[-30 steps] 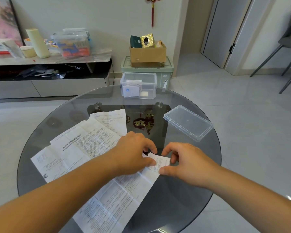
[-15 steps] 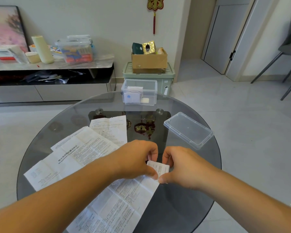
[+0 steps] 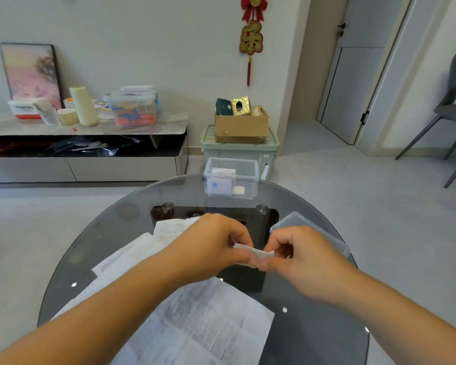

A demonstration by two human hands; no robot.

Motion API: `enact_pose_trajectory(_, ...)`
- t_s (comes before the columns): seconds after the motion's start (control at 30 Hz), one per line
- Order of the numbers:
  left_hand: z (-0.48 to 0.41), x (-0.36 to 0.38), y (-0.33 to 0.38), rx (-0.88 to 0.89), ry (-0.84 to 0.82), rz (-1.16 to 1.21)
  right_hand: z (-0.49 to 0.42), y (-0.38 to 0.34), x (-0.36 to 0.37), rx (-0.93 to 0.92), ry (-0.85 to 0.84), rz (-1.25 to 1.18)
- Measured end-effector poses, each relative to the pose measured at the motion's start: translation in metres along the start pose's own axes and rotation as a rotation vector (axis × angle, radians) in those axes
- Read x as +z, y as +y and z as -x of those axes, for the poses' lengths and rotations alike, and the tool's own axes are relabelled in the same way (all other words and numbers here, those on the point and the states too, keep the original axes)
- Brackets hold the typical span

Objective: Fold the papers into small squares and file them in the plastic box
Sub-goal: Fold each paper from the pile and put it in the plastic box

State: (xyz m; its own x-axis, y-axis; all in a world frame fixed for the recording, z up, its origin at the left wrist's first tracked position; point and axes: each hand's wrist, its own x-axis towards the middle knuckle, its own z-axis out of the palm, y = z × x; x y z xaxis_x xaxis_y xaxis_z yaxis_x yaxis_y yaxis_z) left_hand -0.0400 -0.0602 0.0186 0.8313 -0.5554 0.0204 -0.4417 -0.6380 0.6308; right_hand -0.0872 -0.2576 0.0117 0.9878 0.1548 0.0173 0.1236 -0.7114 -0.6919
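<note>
I am looking at a small folded paper (image 3: pixel 253 255) at frame centre, held just above the glass table (image 3: pixel 313 338). The plastic box (image 3: pixel 232 160), standing open in the upper middle at the table's far edge, is already holding a few folded pieces, so I am judging the task part done. This piece is not yet filed, and several unfolded sheets (image 3: pixel 208 325) are lying lower left. The left hand (image 3: pixel 213 243) and right hand (image 3: pixel 300 254) are meeting with their backs toward me and fingers curled, pinching the paper's opposite ends.

The left hand (image 3: pixel 213 246) and right hand (image 3: pixel 300 256) have lifted the paper (image 3: pixel 253 252) off the sheets (image 3: pixel 208 325), toward 12 o'clock. Both now pinch it in mid-air.
</note>
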Motion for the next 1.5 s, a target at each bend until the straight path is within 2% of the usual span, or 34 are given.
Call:
enact_pose_trajectory(0.27,-0.090,-0.074,-0.034,0.044,0.239,-0.210,-0.119,-0.022,-0.023,-0.232,0.129,0.285)
enact_pose_trajectory(0.53,-0.178,-0.085,-0.097,-0.014,0.400,-0.478,-0.253,0.008,-0.025,-0.153,0.286,0.395)
enact_pose_trajectory(0.73,-0.187,-0.068,-0.118,0.076,0.131,-0.772,-0.284,0.028,-0.012,-0.092,0.382,0.397)
enact_pose_trajectory(0.9,-0.194,-0.059,-0.127,0.106,-0.016,-0.777,-0.288,0.033,-0.004,-0.096,0.413,0.422)
enact_pose_trajectory(1.17,-0.206,-0.061,-0.125,0.070,-0.098,-0.843,-0.294,0.032,-0.003,-0.065,0.379,0.504)
enact_pose_trajectory(1.5,-0.209,-0.060,-0.123,0.091,-0.113,-0.841,-0.295,0.031,0.000,-0.059,0.398,0.529)
